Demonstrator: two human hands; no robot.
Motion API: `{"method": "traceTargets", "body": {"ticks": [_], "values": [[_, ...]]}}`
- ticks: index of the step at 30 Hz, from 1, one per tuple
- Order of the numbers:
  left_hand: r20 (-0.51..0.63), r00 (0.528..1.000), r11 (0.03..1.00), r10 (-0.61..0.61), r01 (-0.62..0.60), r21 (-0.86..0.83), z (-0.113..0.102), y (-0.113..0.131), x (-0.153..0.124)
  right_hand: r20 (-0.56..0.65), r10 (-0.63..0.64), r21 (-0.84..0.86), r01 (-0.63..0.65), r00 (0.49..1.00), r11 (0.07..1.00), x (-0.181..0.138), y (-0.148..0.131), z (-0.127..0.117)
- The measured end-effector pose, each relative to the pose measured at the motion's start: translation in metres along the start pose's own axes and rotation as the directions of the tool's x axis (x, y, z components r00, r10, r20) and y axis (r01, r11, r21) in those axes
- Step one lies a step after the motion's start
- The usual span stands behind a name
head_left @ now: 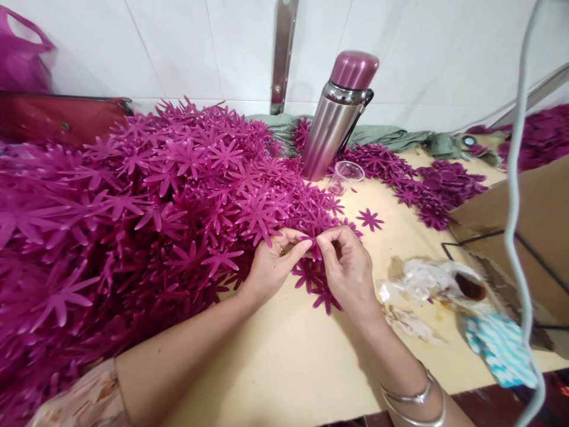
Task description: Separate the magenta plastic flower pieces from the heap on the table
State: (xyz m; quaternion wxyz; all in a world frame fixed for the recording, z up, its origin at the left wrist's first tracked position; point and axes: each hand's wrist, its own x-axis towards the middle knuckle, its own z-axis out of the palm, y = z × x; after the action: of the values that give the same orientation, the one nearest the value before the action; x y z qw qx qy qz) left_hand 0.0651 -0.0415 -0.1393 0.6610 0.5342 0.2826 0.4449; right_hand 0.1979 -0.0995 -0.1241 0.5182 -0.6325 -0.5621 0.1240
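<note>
Between both hands, above the table, is a magenta flower-shaped petal piece (315, 250). My left hand (276, 261) pinches its left side between thumb and fingers. On its right side my right hand (349, 267) has thumb and forefinger closed on it. Fingers cover much of the piece. Just below, loose flower pieces (326, 296) lie on the pale table (267, 367). A large heap of the same magenta flower pieces (186, 178) rises beside and behind my left hand. One single flower piece (370, 220) lies apart, beyond my right hand.
A steel-and-purple flask (335, 118) stands behind the heap, beside a clear plastic cup (349, 173). More dark magenta pieces (444, 187) are piled at the back right. On the right are a cardboard box (520, 219), crumpled plastic (422, 279), a blue-white cloth (500, 347) and a hanging cable (514, 196).
</note>
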Motion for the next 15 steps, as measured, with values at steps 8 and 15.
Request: {"method": "traceTargets", "body": {"ticks": [8,15], "values": [[0.057,0.998,0.996,-0.011,0.016,-0.088,-0.0003,-0.0004,-0.0003,-0.053,-0.099,-0.092,0.093,0.994,0.991,0.0000,-0.0057,0.0012],[0.084,0.996,0.999,-0.037,0.037,0.004,-0.0005,-0.0035,-0.0036,-0.009,0.048,0.026,-0.048,0.999,0.999,0.0011,-0.0016,0.0003]]}}
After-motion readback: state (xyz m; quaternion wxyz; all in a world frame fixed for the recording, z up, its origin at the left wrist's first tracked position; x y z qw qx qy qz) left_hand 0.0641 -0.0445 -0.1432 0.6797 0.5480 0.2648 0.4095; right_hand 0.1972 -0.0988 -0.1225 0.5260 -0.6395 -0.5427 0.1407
